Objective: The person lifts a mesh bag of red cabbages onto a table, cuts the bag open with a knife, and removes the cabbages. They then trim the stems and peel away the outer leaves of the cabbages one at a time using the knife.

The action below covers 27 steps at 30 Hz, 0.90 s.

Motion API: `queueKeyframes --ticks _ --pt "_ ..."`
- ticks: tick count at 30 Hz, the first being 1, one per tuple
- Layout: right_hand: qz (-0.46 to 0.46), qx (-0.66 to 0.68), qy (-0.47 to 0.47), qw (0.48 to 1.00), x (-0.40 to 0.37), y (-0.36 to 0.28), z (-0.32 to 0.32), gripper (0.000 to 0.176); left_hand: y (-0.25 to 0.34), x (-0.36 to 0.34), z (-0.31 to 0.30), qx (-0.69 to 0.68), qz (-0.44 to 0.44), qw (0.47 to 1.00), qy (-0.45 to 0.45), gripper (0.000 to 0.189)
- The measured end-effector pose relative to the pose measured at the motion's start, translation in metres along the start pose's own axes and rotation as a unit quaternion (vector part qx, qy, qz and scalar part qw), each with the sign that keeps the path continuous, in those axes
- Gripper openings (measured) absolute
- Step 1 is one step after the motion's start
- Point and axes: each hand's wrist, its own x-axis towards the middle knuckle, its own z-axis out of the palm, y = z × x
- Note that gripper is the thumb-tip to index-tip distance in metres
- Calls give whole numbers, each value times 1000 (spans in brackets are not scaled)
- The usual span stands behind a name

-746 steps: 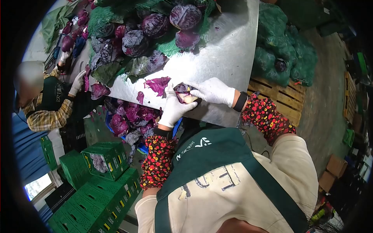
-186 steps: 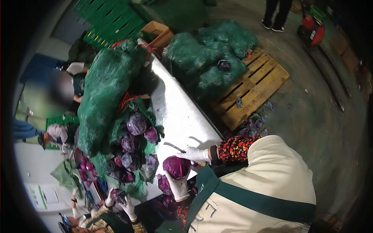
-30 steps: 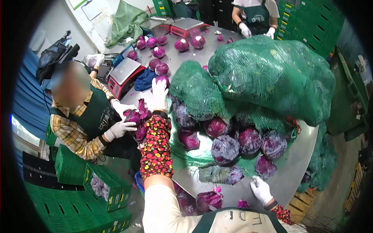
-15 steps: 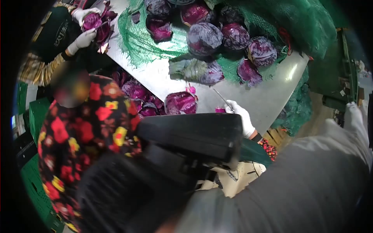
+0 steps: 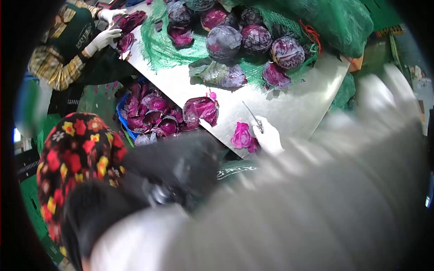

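Observation:
My right hand (image 5: 389, 90), white and smeared by motion, is raised at the right edge; its fingers look stretched and apart, with nothing visible in them. The broad grey sleeve (image 5: 316, 203) leads up to it. Nearest behind is green netting (image 5: 342, 92) beside the metal table (image 5: 307, 110). My left hand cannot be made out; a pale blurred shape fills the bottom. A co-worker in floral clothing (image 5: 74, 153) has a gloved hand (image 5: 270, 137) on a knife (image 5: 252, 115), beside loose purple leaves (image 5: 242, 135). A white glove tip touches a red cabbage (image 5: 200, 111).
Several red cabbages (image 5: 224, 42) lie on green mesh. A blue-rimmed tub (image 5: 120, 110) holds purple leaves. Another co-worker (image 5: 68, 45) at upper left handles cabbage leaves in white gloves. A blurred black object (image 5: 176, 162) fills the lower middle.
My right hand and grey sleeve have swung up and left, covering more of the view. The black object appears farther left, uncovering the leaf tub and the leaves near the knife hand.

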Motion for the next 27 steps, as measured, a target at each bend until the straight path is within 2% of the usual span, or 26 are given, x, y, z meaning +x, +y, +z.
queueKeyframes --ticks 1,3,4,5,6,7,9,11,12,13,15,16,17,19,21,22,23,24,25,26,27 --pt "13 -1 8 1000 -1 5 -8 32 -13 2 -12 -41 -35 998 18 63" --pt "-40 -26 54 997 8 30 -15 27 -66 -2 -30 -116 -155 978 78 64" --pt "-15 -16 60 998 14 35 -23 27 -101 -4 -34 -135 -205 965 95 64" --pt "10 -4 74 997 16 41 -26 28 -133 -13 -29 -75 -201 973 81 64" --pt "66 70 72 993 23 38 -37 29 -168 -19 -18 -80 -245 959 115 63" --pt "122 144 70 980 33 36 -47 29 -205 -24 -10 14 -248 963 104 63" --pt "104 155 78 979 53 35 -61 28 -271 -27 7 163 -288 940 88 67" --pt "61 218 129 966 74 19 -72 25 -320 -14 25 299 -216 911 185 75" --pt "61 220 135 964 84 11 -77 25 -333 -1 30 354 -180 881 256 78" --pt "63 226 128 964 95 3 -82 24 -347 14 29 364 -213 858 293 88" --pt "60 236 127 962 111 -6 -84 24 -365 43 19 371 -246 842 306 98" --pt "38 205 112 972 113 -8 -82 24 -378 55 14 325 -306 848 287 107" --pt "20 171 95 980 111 -8 -78 24 -380 65 13 327 -376 829 255 110" --pt "-5 70 131 989 85 13 -63 27 -371 72 6 289 -400 834 246 106" --pt "-7 14 198 980 41 37 -45 28 -379 64 3 273 -366 856 241 101" --pt "25 -5 203 979 18 44 -36 29 -382 58 -2 264 -335 871 245 96" --pt "74 45 210 974 -5 51 -20 29 -389 51 -7 264 -328 874 242 96" --pt "94 94 228 965 -24 52 0 31 -399 41 -8 251 -270 891 263 95" --pt "66 94 244 963 -36 42 21 35 -408 31 -8 236 -212 906 282 95" --pt "60 151 228 960 -41 29 45 37 -414 22 -8 148 -214 916 306 95" --pt "56 205 214 953 -43 11 67 39 -412 11 -6 51 -253 905 338 87"
